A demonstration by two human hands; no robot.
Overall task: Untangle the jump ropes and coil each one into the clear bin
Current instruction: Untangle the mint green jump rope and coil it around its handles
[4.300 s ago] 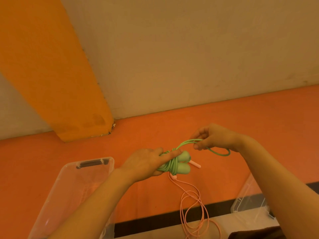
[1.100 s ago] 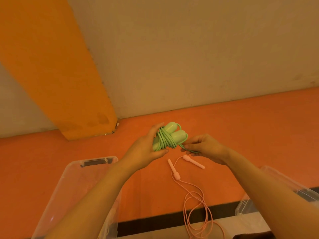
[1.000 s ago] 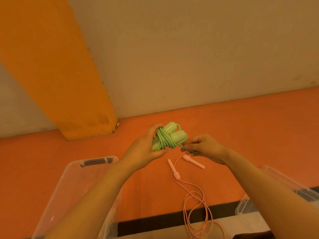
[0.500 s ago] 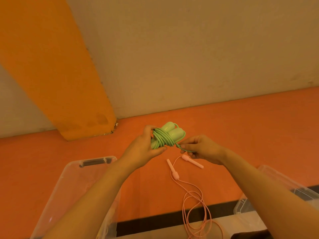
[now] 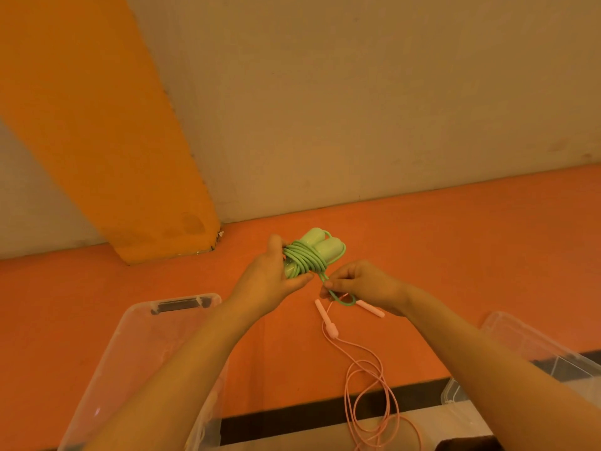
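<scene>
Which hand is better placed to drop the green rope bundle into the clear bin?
Left. The left hand already grips the green rope bundle, above the clear bin on its side. The right hand only pinches the loose end.

A beige wall [image 5: 357, 109] meets an orange floor [image 5: 455, 255]; an orange pillar [image 5: 97, 141] (scuffed near its base) stands at left under warm light.

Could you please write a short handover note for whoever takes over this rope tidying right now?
Left hand grips the green rope, wound around its two handles.
Right hand pinches the green rope's last loose loop.
Pink rope lies loose on the floor, handles apart.
Clear bin sits lower left; contents unclear.
Done: green rope nearly coiled.
Left: tuck the loop, bin it, then coil the pink rope.
</scene>
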